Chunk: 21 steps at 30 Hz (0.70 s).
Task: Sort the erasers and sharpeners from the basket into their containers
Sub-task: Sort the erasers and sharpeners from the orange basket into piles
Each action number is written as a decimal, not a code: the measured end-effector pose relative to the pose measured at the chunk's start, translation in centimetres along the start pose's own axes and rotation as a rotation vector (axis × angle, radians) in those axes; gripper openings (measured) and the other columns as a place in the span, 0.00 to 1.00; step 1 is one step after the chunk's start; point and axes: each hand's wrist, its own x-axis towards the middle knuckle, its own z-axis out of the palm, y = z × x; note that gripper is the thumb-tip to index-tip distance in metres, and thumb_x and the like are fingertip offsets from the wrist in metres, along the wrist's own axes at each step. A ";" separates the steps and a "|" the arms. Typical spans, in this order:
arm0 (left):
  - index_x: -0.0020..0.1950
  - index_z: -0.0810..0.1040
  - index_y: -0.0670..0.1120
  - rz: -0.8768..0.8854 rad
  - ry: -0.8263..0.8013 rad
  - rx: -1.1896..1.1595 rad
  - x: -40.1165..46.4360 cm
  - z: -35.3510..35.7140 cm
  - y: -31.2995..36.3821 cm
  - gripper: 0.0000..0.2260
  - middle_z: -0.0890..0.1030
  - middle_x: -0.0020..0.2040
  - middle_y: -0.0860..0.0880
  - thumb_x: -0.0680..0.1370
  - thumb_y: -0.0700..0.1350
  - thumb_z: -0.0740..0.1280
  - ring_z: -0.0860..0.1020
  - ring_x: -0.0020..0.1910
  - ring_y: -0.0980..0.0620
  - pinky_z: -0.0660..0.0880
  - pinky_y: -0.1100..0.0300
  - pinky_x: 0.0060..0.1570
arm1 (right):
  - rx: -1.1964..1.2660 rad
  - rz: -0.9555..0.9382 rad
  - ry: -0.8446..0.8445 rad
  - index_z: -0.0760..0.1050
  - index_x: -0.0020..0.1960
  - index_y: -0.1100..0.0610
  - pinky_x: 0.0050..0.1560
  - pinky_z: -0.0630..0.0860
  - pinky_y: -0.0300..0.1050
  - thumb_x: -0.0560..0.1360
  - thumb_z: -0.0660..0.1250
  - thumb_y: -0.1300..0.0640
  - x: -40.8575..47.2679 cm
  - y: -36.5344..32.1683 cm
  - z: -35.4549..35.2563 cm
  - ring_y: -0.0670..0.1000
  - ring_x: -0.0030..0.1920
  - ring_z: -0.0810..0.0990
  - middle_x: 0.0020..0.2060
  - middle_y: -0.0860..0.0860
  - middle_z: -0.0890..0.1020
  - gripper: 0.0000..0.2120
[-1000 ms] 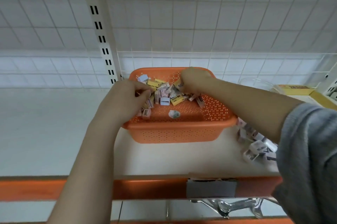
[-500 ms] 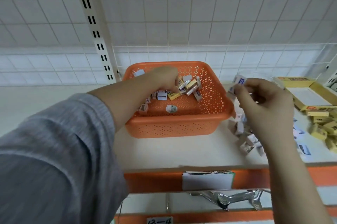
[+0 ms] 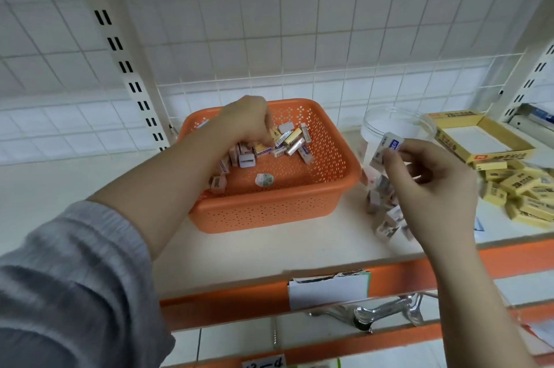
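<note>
An orange perforated basket (image 3: 335, 175) stands on the white shelf and holds several small erasers and sharpeners (image 3: 284, 142). My left hand (image 3: 248, 121) reaches into the basket, its fingers curled down among the pieces; what it grips is hidden. To the right of the basket, my right hand (image 3: 428, 184) pinches a white eraser with a blue label (image 3: 388, 144) just in front of a clear round container (image 3: 392, 124). Below that hand lie several small white pieces (image 3: 386, 217) on the shelf.
A yellow cardboard box (image 3: 479, 139) stands open at the far right, with several yellow erasers (image 3: 521, 190) piled in front of it. The shelf has an orange front edge (image 3: 239, 301) with a paper label. A wire grid wall backs the shelf.
My right hand left the basket with the white eraser and moved right, near the clear container. My left hand shifted deeper toward the basket's middle. The view turned right.
</note>
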 end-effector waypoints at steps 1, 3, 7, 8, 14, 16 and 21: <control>0.45 0.78 0.49 0.006 0.035 -0.043 -0.5 -0.5 0.2 0.12 0.83 0.42 0.50 0.66 0.49 0.78 0.81 0.41 0.52 0.76 0.57 0.42 | 0.002 0.007 0.009 0.76 0.40 0.51 0.29 0.66 0.25 0.74 0.68 0.62 -0.2 0.0 0.0 0.36 0.26 0.75 0.30 0.29 0.77 0.08; 0.45 0.79 0.50 0.041 0.104 -0.148 -1.8 -1.4 0.9 0.12 0.82 0.42 0.53 0.66 0.50 0.77 0.81 0.41 0.54 0.77 0.57 0.45 | 0.012 0.020 0.024 0.76 0.40 0.52 0.30 0.66 0.25 0.74 0.69 0.62 -0.6 0.1 -0.1 0.38 0.27 0.75 0.30 0.31 0.78 0.07; 0.51 0.81 0.49 0.118 0.131 -0.364 -4.7 -2.2 3.4 0.14 0.81 0.46 0.54 0.68 0.50 0.76 0.79 0.43 0.60 0.72 0.68 0.36 | 0.037 0.058 0.009 0.76 0.39 0.48 0.27 0.66 0.25 0.74 0.67 0.62 -0.9 -0.1 -1.0 0.39 0.25 0.75 0.29 0.35 0.79 0.10; 0.51 0.81 0.49 0.127 0.143 -0.404 -5.3 -2.2 4.2 0.14 0.81 0.46 0.54 0.68 0.50 0.76 0.79 0.43 0.61 0.72 0.69 0.37 | 0.037 0.058 0.009 0.77 0.39 0.48 0.27 0.66 0.26 0.74 0.67 0.62 -0.9 -0.2 -1.5 0.39 0.26 0.75 0.29 0.35 0.79 0.10; 0.52 0.82 0.51 0.176 0.268 -0.553 -7.1 -0.8 9.8 0.12 0.81 0.43 0.58 0.70 0.47 0.75 0.76 0.37 0.68 0.69 0.76 0.37 | -0.002 0.047 0.049 0.75 0.39 0.45 0.31 0.67 0.27 0.74 0.68 0.61 -0.2 1.8 -6.1 0.39 0.30 0.75 0.30 0.35 0.78 0.11; 0.52 0.83 0.49 0.208 0.277 -0.595 -7.2 0.4 12.4 0.11 0.81 0.41 0.58 0.70 0.46 0.75 0.74 0.30 0.70 0.67 0.76 0.34 | -0.010 0.044 0.071 0.76 0.40 0.47 0.32 0.66 0.26 0.74 0.68 0.61 0.2 3.1 -8.5 0.39 0.30 0.74 0.30 0.34 0.78 0.10; 0.56 0.82 0.49 0.222 0.319 -0.695 -6.7 3.9 20.6 0.14 0.83 0.48 0.54 0.71 0.45 0.74 0.70 0.25 0.69 0.64 0.77 0.30 | -0.006 0.082 0.100 0.76 0.39 0.44 0.33 0.67 0.28 0.69 0.65 0.50 1.7 7.3 -16.5 0.42 0.30 0.73 0.29 0.45 0.77 0.01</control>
